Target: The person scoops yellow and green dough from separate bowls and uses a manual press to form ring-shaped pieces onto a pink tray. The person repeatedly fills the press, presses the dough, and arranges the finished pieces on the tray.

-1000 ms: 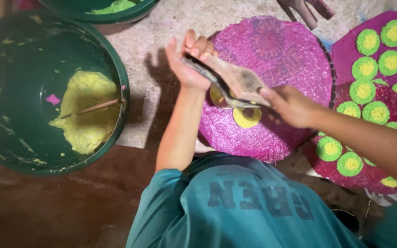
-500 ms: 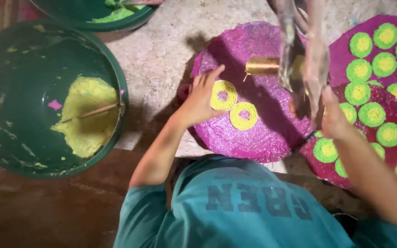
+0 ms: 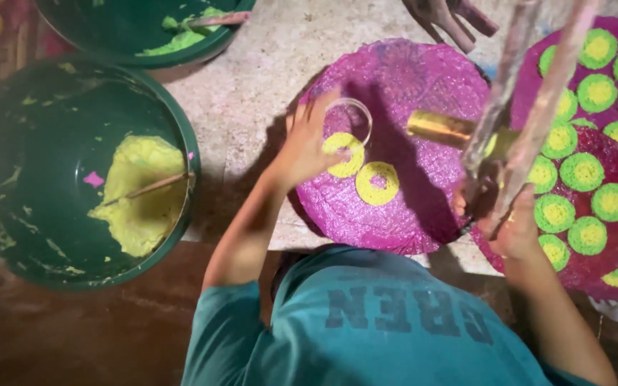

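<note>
The left hand was down on the round woven magenta mat, fingers spread, its grip released, fingertips resting at the edge of a small clear glass ring mould that sat just above the first yellow dough disc. A second yellow ring-shaped disc lay right beside the first, both flat on the mat near its middle. Over on the other side, the right hand had its grip clenched around a pair of long wooden press handles that rose steeply toward the camera, blurred, with a brass-coloured cylinder jutting out sideways over the mat. To the right, a second magenta mat carried rows of green-rimmed yellow discs, closely packed. On the left sat a large dark green basin holding a mound of yellow dough with a thin stick lying across it, and another green basin at the top edge held green dough. Everything rested on a pale stone floor.
</note>
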